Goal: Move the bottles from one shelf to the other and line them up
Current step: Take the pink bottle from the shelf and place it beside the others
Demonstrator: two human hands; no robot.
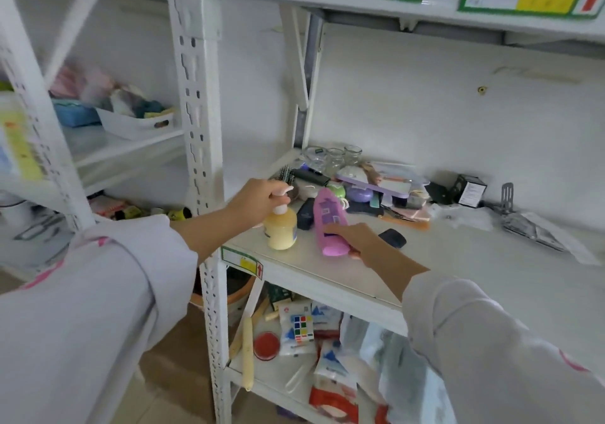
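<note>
A yellow pump bottle stands upright near the front left corner of the white shelf. My left hand grips its white pump head from above. Just to the right, a pink bottle lies tilted on the shelf, its base toward me. My right hand holds its lower end, fingers curled round it. A dark flat bottle lies between the two bottles, partly hidden.
Behind the bottles lies clutter: a hairbrush, glass jars, a purple tray, a black box and a dark pouch. A white upright post stands at the left. The left-hand shelf holds a white bin.
</note>
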